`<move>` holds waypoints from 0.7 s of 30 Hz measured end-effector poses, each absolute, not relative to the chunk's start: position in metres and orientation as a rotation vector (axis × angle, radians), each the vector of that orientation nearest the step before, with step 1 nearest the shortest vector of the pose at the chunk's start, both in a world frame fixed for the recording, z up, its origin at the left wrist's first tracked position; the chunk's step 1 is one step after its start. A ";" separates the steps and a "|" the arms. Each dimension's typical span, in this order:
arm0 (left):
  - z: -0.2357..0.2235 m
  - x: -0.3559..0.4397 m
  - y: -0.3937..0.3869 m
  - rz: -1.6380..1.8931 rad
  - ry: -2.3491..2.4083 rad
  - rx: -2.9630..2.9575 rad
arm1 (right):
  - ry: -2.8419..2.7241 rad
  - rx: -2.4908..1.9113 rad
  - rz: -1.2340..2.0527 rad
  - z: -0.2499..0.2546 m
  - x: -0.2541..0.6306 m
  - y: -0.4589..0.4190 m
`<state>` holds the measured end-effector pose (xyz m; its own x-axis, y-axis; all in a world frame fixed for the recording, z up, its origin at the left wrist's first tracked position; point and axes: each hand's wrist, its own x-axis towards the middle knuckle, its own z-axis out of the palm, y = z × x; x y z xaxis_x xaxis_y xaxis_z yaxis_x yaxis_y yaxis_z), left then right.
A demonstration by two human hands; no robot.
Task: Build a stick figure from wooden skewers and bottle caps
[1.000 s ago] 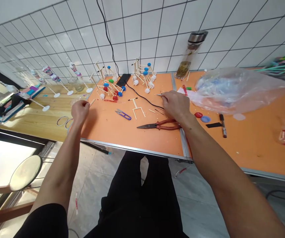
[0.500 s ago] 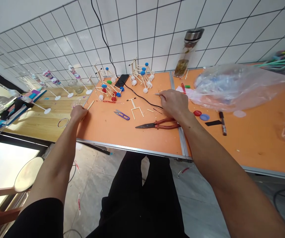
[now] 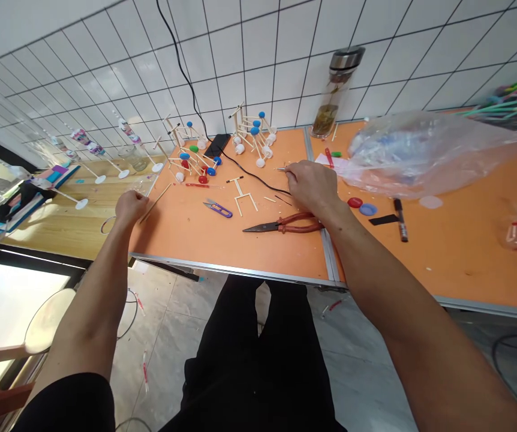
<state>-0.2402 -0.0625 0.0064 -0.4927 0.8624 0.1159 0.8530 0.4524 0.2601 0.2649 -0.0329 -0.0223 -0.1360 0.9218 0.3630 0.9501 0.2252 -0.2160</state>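
Observation:
My left hand (image 3: 131, 207) is closed at the orange table's left edge, fingers curled; whatever is in them is hidden. Beside its fingertips lies a thin wooden stick (image 3: 157, 201). My right hand (image 3: 312, 185) is closed around a slim tool with a pointed metal tip (image 3: 280, 169); the rest of that tool is covered by the hand. Between the hands lie a small forked stick figure (image 3: 243, 195), purple thread snips (image 3: 219, 209) and red-handled long-nose pliers (image 3: 280, 223), whose handles reach under my right forearm.
Stick models with coloured balls (image 3: 193, 162) and white-footed ones (image 3: 254, 135) stand at the back, around a phone (image 3: 217, 146) and black cable. A glass bottle (image 3: 333, 96), plastic bag (image 3: 402, 156) and black marker (image 3: 401, 220) are rightward. A wooden table (image 3: 69, 225) adjoins at left.
My left hand has moved slightly down and left from the wooden stick, and more of the stick shows. My right hand keeps its hold at nearly the same spot. The view has shifted a little.

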 end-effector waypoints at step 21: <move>0.000 0.049 -0.020 0.851 0.947 1.435 | -1.150 -0.782 1.256 -0.027 0.258 -0.018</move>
